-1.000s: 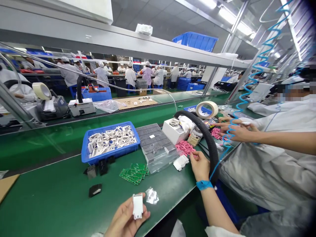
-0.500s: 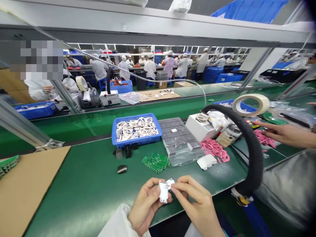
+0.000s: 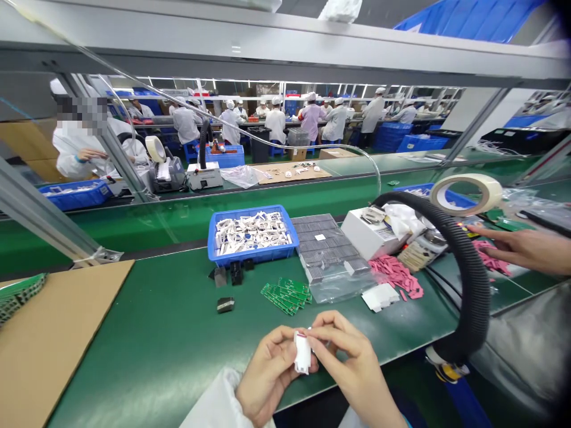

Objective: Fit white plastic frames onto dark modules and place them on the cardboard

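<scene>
My left hand is closed around a small white plastic housing, held upright over the table's front edge. A thin reddish line shows along the housing's top. My right hand has its thumb and index finger pinched at the housing's upper right edge, its other fingers curled behind. Whether a small piece sits in that pinch is hidden. Beyond my hands lie several green circuit boards in a fanned stack. A small dark block rests to their left.
A blue bin of white plastic parts stands behind the boards, beside bagged grey trays. Pink strips and white sheets lie right. A black flexible hose arches there, near a co-worker's hand. Cardboard covers the left.
My right fingers have closed in against the housing's top edge. The white flap and thin dark strip seen there before no longer show; a reddish line does. The view has shifted slightly.
</scene>
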Available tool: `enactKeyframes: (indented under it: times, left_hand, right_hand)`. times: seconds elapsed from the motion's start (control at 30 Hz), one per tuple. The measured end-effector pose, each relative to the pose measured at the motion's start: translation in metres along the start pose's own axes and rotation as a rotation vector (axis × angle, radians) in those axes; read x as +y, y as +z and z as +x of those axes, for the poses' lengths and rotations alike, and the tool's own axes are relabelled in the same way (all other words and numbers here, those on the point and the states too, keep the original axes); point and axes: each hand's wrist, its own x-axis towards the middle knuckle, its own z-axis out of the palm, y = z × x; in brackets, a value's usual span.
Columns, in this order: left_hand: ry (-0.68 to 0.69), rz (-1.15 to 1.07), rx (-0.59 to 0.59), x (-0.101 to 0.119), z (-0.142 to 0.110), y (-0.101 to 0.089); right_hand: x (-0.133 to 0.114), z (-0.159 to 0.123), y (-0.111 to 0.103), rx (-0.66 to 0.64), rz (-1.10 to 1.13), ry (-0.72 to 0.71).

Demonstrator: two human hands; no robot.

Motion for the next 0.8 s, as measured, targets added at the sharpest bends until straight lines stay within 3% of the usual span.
enactKeyframes:
  times: [0.07,0.13,0.33,0.47,0.6,0.8]
  left_hand:
    - [0.001,0.012,0.009,-0.001,0.000,-0.001]
    - [-0.002,0.010,0.018,-0.001,0.001,-0.001]
    - [-0.011,-0.018,0.031,-0.001,0.001,-0.002]
    - [0.062,0.080,0.039,0.000,0.000,0.002]
    - [0.189,0.270,0.100,0.001,0.000,0.006]
    - [0.187,0.343,0.169,0.001,0.003,0.017]
  right_hand:
    - [0.003,0.000,0.004,0.077,0.170,0.165]
    - [0.004,-0.003,0.007,0.133,0.247,0.235]
    - [0.001,-0.020,0.008,0.018,-0.278,-0.136]
    - [0.005,-0.025,0.009,0.133,-0.318,-0.287]
    - [0.002,-0.023,0.006,0.235,-0.094,-0.110]
    - [-0.004,-0.019,0.004,0.192,0.164,0.091]
